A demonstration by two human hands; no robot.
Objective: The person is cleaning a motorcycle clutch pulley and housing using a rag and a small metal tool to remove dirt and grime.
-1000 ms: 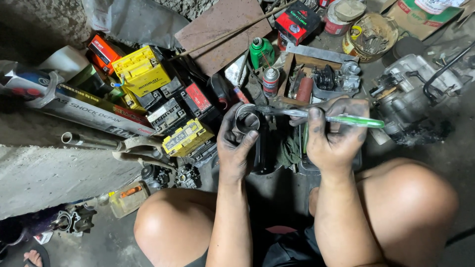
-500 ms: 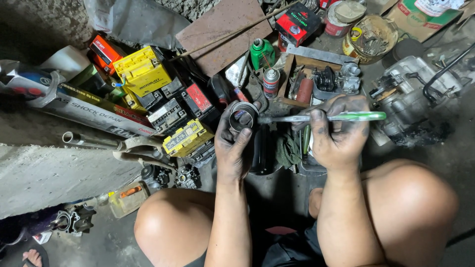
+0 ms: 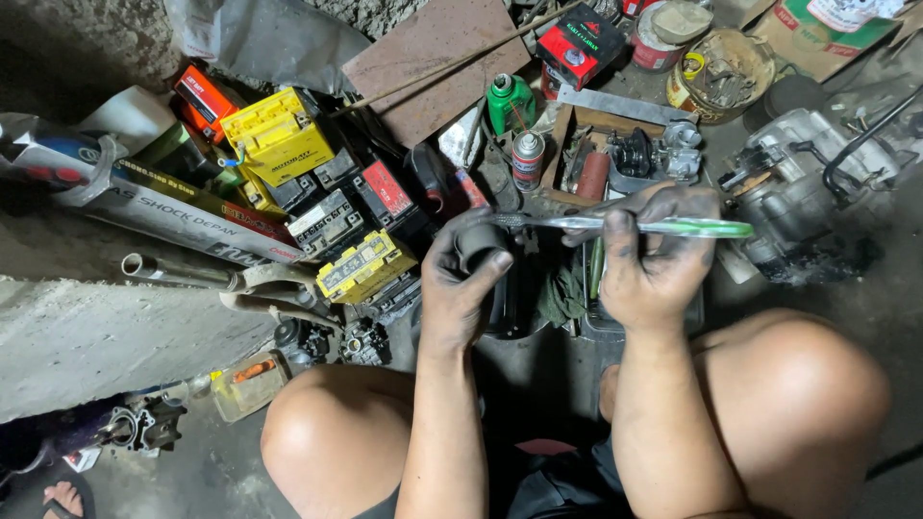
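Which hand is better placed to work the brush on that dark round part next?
Right. The right hand already grips the green-handled brush, its tip at the dark round part. The left hand is wrapped around that part, steadying it.

You're in a rough motorbike repair shop, working squat on a bare concrete floor (image 3: 115,346) w/ no bench, parts spread all around your knees. Signs: stack of small vehicle batteries (image 3: 279,135) in yellow, black and red, an engine block (image 3: 808,163) w/ hoses at right, a carburetor (image 3: 678,149) in a wooden tray, a spray can (image 3: 527,159), a green oil bottle (image 3: 508,101), a long shock-absorber box (image 3: 183,216) and a grimy tin of bits (image 3: 721,72). Grease on everything, incl. your hands.
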